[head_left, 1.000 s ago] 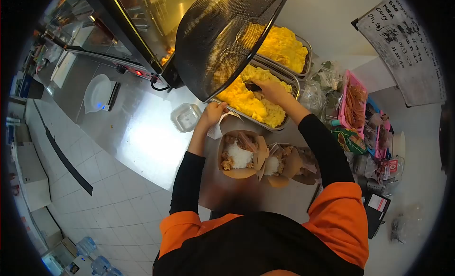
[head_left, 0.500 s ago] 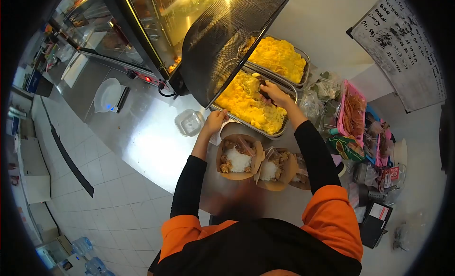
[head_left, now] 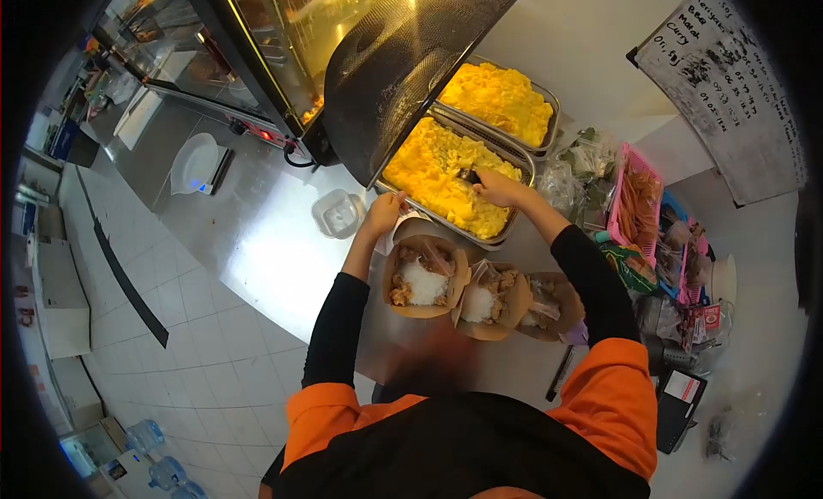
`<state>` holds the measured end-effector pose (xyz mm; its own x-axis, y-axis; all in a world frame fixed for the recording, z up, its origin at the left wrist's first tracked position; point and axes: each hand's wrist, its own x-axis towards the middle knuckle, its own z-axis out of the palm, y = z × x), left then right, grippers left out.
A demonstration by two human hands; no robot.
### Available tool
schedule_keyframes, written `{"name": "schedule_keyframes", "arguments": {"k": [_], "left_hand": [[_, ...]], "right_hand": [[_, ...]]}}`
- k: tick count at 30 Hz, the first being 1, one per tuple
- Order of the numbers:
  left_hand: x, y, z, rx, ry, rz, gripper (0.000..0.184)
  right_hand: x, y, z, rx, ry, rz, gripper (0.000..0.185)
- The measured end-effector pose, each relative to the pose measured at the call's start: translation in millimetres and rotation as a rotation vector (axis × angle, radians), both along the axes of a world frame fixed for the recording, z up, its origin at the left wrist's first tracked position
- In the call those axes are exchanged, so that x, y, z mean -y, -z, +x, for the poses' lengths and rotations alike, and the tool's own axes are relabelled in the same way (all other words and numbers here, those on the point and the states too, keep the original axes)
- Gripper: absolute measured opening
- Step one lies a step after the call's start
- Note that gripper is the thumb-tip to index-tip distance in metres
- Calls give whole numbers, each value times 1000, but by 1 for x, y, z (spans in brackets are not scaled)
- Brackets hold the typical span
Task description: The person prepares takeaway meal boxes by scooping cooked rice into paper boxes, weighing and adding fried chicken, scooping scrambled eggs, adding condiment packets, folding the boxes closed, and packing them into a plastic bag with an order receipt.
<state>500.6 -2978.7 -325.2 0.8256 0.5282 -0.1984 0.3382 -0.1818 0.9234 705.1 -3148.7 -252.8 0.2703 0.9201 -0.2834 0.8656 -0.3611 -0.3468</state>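
Note:
My right hand (head_left: 497, 190) is closed round the dark handle of a spoon (head_left: 469, 176), whose end sits in the yellow scrambled egg; the egg hides part of it. That egg (head_left: 429, 169) fills the nearer metal tray (head_left: 467, 233). At the tray's left corner, under the tip of a black mesh cover (head_left: 386, 96), my left hand (head_left: 386, 213) has its fingers closed on the rim. Just in front of the tray stand three open brown paper boxes: a left box (head_left: 417, 309), a middle box (head_left: 501, 332) and a right box (head_left: 570, 306), with rice and fried pieces visible.
A second egg tray (head_left: 553, 126) lies behind the first. Left of my hand are a clear plastic tub (head_left: 336, 214) and a scale (head_left: 220, 169) bearing a white bowl. A lit glass warmer (head_left: 283, 62) rises at the back left. Pink baskets (head_left: 630, 190) and bags crowd the right side.
My right hand has lowered the spoon from above the egg, toward me, into the egg. My left hand stays at the tray corner. More of the right box shows now.

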Motion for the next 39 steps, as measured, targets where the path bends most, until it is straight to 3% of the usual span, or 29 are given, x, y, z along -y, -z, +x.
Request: {"name": "schedule_keyframes", "arguments": {"k": [1,4,7,10,15,17,18,19,21,22,25,26,29,31,33,36,39], "left_hand": [[0,-3,0,7,4,20,43],[1,-9,-2,-4,19,49,42],[-3,-4,-2,32,50,-15,41],[-7,5,0,7,42,-111,41],[-6,-11,-3,-47,64,-18,43],[-10,-12,-7,-22,109,57,43],[-13,-6,-9,-41,90,-39,42],[-12,-19,-15,85,145,12,41],[-9,-35,-30,-69,52,190,40],[-6,-50,-41,-1,99,239,38],[0,-58,-72,59,-50,-77,28],[14,-85,-83,58,-91,-134,28],[35,-104,-118,98,-251,-164,28],[49,-111,-138,56,-371,-271,25],[54,-101,-154,65,-463,-291,23],[67,-112,-165,52,-534,-364,20],[72,-113,-166,91,-517,-386,19]], "right_hand": [[-4,5,3,-33,-8,119,42],[-20,4,12,-429,179,-106,28],[-16,6,25,-818,354,-133,21],[-6,-1,18,-1083,632,57,19],[8,-22,20,-1436,876,146,18],[14,-27,20,-1459,855,172,17],[17,-26,22,-1475,833,189,17],[22,-30,18,-1494,817,204,18],[37,-39,17,-1526,832,250,17],[47,-46,14,-1584,846,264,17],[99,-74,-2,-1774,795,268,16],[116,-82,-9,-1836,749,265,16],[183,-100,-39,-1843,749,266,17],[216,-118,-65,-1769,906,295,19],[251,-106,-81,-1772,822,301,21],[275,-111,-110,-1743,946,263,22],[289,-99,-125,-1883,876,247,19]]}}
